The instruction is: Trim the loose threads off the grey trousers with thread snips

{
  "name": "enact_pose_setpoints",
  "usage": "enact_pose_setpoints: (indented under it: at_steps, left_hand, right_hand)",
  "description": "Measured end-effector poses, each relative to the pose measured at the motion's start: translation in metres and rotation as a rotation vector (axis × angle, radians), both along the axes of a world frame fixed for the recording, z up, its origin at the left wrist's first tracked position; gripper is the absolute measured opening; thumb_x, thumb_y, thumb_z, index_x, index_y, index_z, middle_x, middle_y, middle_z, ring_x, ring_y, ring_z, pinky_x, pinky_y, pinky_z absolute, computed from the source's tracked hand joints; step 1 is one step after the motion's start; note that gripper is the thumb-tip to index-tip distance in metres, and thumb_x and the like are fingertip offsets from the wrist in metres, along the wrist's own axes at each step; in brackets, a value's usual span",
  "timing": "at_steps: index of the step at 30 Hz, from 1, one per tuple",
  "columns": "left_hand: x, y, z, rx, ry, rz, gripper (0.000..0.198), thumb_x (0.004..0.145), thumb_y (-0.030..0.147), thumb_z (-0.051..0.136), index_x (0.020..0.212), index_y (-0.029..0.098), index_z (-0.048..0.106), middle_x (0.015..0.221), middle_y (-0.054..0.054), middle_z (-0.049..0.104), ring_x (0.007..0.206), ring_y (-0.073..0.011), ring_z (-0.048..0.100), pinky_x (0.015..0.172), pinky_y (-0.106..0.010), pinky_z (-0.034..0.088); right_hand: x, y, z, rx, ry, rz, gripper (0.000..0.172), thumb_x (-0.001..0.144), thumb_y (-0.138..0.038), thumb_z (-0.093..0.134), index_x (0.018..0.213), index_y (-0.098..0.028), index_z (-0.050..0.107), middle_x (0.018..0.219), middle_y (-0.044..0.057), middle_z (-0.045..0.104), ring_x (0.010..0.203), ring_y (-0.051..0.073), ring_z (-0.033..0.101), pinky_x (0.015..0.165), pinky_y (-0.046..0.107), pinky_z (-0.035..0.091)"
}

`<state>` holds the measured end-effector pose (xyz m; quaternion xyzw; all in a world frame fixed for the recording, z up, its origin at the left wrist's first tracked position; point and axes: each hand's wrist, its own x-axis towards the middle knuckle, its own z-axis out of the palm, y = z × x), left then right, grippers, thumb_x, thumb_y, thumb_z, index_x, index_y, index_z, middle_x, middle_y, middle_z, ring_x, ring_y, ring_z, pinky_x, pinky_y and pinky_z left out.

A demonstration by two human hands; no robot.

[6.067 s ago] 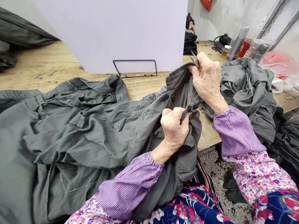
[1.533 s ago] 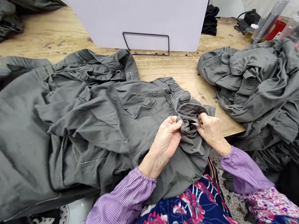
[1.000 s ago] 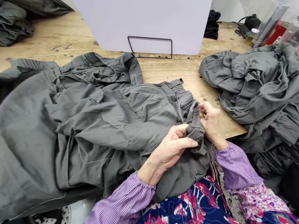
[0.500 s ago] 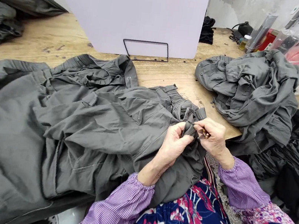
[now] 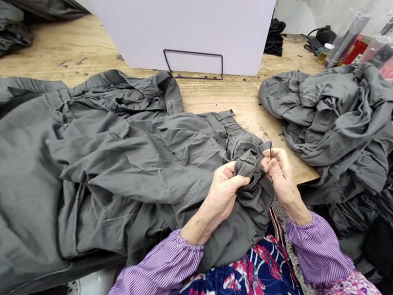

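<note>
Grey trousers (image 5: 150,160) with a gathered elastic waistband lie spread over the wooden table, their near end hanging toward my lap. My left hand (image 5: 225,189) is closed on a bunched fold near the end of the waistband, thumb pressed against the cloth. Just right of that fold, my right hand (image 5: 278,172) is closed with its fingertips pinched together. A small, thin dark piece (image 5: 271,152) sticks up at those fingertips, too small to name. It is close to a short tab of grey cloth at the waistband's end.
A heap of grey garments (image 5: 334,114) sits at the table's right edge, with more dark cloth (image 5: 390,211) below it. A white board (image 5: 165,10) stands at the back on a black wire stand (image 5: 192,75). Folded cloth (image 5: 0,24) lies far left; a small bottle (image 5: 325,53) stands back right.
My right hand has moved up slightly, away from the fold, and its fingers have turned upward. The brownish metal piece seen in it before no longer shows. My left hand keeps its hold, slightly lower.
</note>
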<state>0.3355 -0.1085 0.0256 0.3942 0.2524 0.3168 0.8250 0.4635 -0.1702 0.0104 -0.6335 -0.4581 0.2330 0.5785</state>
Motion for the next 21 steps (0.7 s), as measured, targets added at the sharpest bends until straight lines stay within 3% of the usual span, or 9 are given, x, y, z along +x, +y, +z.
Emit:
enact_pose_setpoints:
  at_steps: [4, 9, 21]
  left_hand:
    - [-0.001, 0.0, 0.0, -0.009, 0.014, 0.019, 0.009, 0.055, 0.011, 0.062, 0.064, 0.013, 0.061, 0.064, 0.001, 0.059, 0.058, -0.0074, 0.046, 0.061, -0.02, 0.038]
    - [-0.001, -0.002, -0.001, 0.029, 0.048, 0.024, 0.008, 0.057, 0.01, 0.061, 0.064, 0.013, 0.06, 0.062, 0.002, 0.057, 0.057, -0.007, 0.045, 0.058, -0.019, 0.037]
    - [0.0, -0.006, -0.004, 0.107, 0.085, 0.073, 0.011, 0.055, 0.009, 0.062, 0.066, 0.013, 0.062, 0.062, 0.003, 0.056, 0.057, -0.0066, 0.044, 0.057, -0.018, 0.037]
  right_hand:
    - [0.004, -0.021, 0.005, -0.071, -0.229, -0.023, 0.021, 0.089, -0.038, 0.044, 0.096, -0.019, 0.05, 0.077, 0.0, 0.054, 0.065, 0.01, 0.05, 0.061, 0.023, 0.04]
    - [0.001, -0.027, 0.013, -0.155, -0.471, 0.016, 0.014, 0.088, -0.03, 0.046, 0.089, -0.018, 0.054, 0.078, 0.003, 0.059, 0.07, 0.013, 0.054, 0.065, 0.024, 0.04]
    - [-0.003, -0.021, 0.019, -0.169, -0.651, 0.003, 0.018, 0.09, -0.03, 0.043, 0.08, -0.018, 0.053, 0.07, 0.001, 0.057, 0.061, 0.012, 0.052, 0.06, 0.024, 0.036]
